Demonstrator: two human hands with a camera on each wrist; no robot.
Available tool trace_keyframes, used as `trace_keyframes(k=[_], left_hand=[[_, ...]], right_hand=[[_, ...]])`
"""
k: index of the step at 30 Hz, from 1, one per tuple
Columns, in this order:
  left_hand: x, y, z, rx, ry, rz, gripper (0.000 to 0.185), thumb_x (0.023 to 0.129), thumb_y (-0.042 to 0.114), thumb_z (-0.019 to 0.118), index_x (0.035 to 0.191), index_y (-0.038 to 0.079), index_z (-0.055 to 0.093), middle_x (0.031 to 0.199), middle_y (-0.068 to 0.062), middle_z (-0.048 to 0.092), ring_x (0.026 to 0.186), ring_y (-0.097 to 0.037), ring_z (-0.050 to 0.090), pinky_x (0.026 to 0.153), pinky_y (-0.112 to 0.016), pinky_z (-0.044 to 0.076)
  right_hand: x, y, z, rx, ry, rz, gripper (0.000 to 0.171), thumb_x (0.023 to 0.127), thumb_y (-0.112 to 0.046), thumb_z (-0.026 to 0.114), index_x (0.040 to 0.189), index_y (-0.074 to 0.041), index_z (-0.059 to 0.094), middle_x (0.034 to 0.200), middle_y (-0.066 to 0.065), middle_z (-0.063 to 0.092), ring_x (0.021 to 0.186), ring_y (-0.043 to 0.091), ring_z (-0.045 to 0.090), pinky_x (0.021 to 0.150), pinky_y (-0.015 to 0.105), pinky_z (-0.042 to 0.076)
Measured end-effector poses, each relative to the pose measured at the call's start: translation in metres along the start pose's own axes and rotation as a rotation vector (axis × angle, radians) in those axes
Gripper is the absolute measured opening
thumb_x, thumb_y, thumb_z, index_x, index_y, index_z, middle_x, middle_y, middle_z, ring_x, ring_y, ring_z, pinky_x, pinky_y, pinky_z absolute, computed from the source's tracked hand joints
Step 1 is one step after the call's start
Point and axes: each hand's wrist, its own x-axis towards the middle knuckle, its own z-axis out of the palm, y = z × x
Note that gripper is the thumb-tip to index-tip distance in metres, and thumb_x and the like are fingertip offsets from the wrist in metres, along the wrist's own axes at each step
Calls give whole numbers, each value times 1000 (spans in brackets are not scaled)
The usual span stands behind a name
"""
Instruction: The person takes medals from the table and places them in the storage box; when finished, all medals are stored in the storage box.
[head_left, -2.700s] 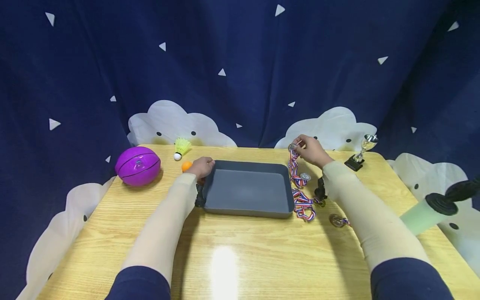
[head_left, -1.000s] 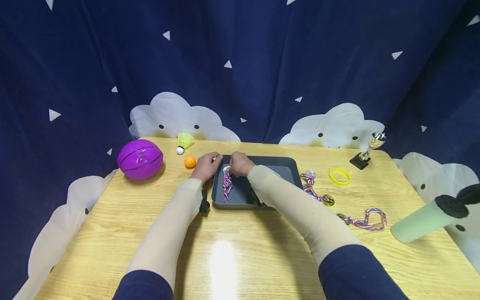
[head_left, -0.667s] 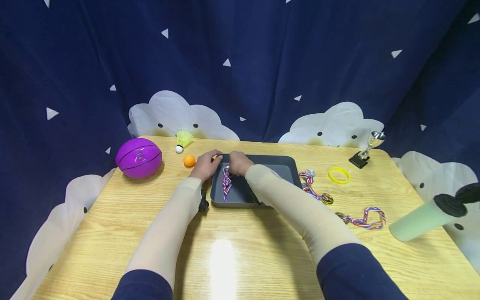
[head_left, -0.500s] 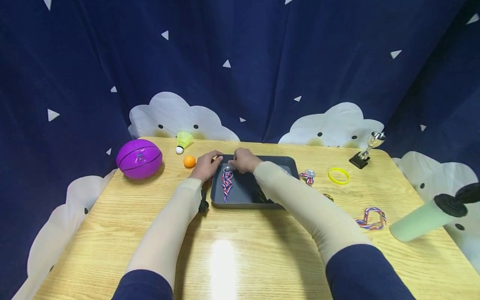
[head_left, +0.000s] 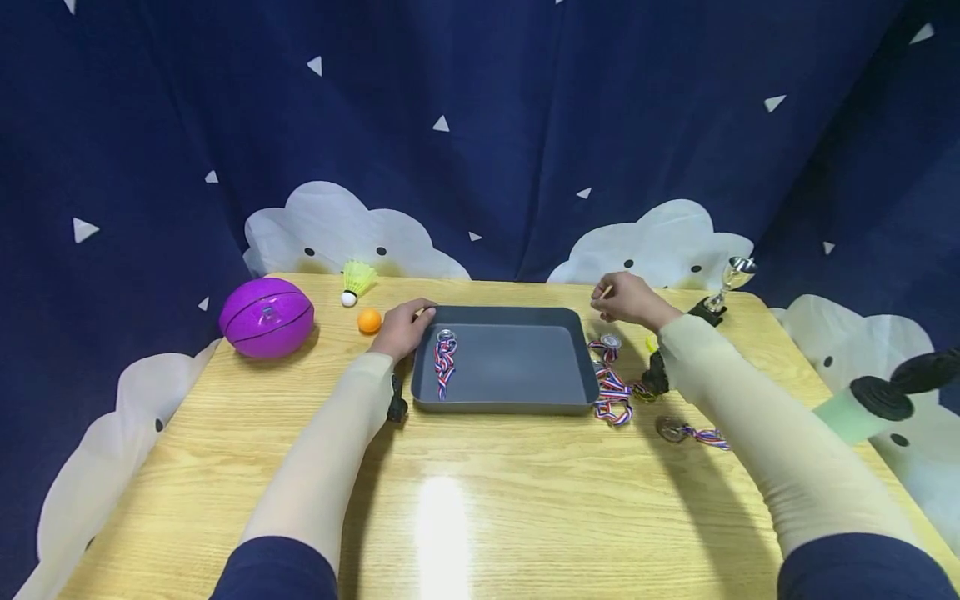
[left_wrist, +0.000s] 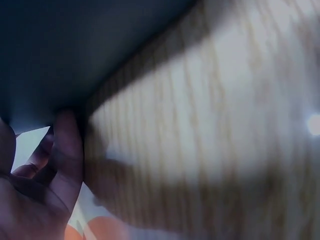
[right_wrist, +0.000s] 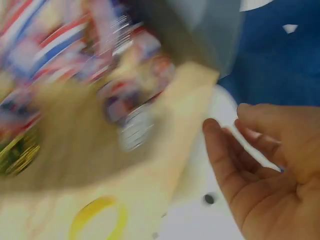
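My left hand [head_left: 402, 328] pinches the back left corner of a dark grey tray [head_left: 517, 362]; the left wrist view shows its fingers against the tray wall [left_wrist: 75, 60]. Inside the tray, at the left, lies a silver-coloured medal [head_left: 446, 339] on a red, white and blue ribbon. My right hand [head_left: 628, 300] hovers beyond the tray's back right corner, fingers loosely bent and holding nothing. Below it, beside the tray, lie a silver medal [head_left: 611, 342] and a gold medal [right_wrist: 20, 152] with tangled ribbons. A bronze-coloured medal [head_left: 672, 429] lies nearer the front.
Left of the tray are a purple ball [head_left: 267, 318], a yellow shuttlecock [head_left: 357, 282] and an orange ball [head_left: 369, 321]. A yellow wristband [right_wrist: 82, 217], mostly behind the right arm in the head view, a trophy cup [head_left: 722, 292] and a green bottle [head_left: 855, 412] stand right.
My right hand carried the silver-coloured medal from the table into the tray's left end, let go of it, and has moved back right past the tray. The left hand stays at the corner.
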Motion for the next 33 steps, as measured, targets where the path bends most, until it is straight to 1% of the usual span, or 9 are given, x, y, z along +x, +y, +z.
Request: trace_keyframes(k=[3,5,9,11,13,15,19,26,33], left_hand=[[-1,-1,-2,7,6,-4,38,112,26,48,144,9,61,148,-19,61,132,-38,61,119,-54,46],[-1,0,-4,9,8,-8,38,112,25,48,144,8,61,149,-19,61,133,-39,60,119,-54,46],[-3,1,-4,8,3,-22,39,113,26,48,145,9,60,151,-19,60,135,-39,59,120,-54,45],[-2,1,-3,6,2,-25,39,113,26,48,145,9,60,151,-18,59,136,-39,59,121,-54,45],[-2,0,-2,9,1,-26,39,113,27,48,145,9,60,151,-18,59,137,-38,58,121,-54,45],[-1,-1,-1,10,1,-28,39,113,27,48,145,10,60,151,-17,60,136,-38,58,121,-53,45],[0,-2,-1,7,4,-29,40,112,28,48,146,10,60,152,-17,60,137,-37,59,121,-54,45],[1,-2,1,21,-8,-16,41,113,29,47,147,10,59,152,-18,59,136,-38,59,120,-53,46],[1,-2,1,19,-2,-25,40,113,30,48,146,11,60,151,-17,60,138,-37,59,121,-53,46]], right_hand=[[-8,19,4,-175,-48,45,23,103,-7,62,109,15,61,103,34,71,80,37,77,79,44,66],[-11,27,10,-252,-76,59,25,102,-7,63,109,18,62,105,35,70,85,40,77,87,51,64],[-11,34,20,-338,-128,104,27,101,-8,66,79,8,63,70,18,68,62,24,64,76,41,59],[-10,37,24,-345,-146,124,37,101,-8,65,65,-3,55,55,5,55,54,16,52,66,33,50],[-9,40,27,-352,-146,128,44,99,-6,63,59,-11,48,52,-3,44,52,12,41,62,28,42],[-9,43,29,-350,-136,110,45,98,-4,63,57,-13,47,51,-5,42,50,11,40,60,26,40],[-7,49,30,-332,-122,78,41,98,-3,63,58,-9,54,51,-4,46,50,10,42,60,25,41],[-12,48,26,-283,-114,90,33,99,-10,66,70,4,73,57,4,66,56,13,55,69,33,54],[-9,43,27,-293,-127,106,31,91,-9,70,62,-5,62,56,-3,54,57,14,50,61,26,45]])
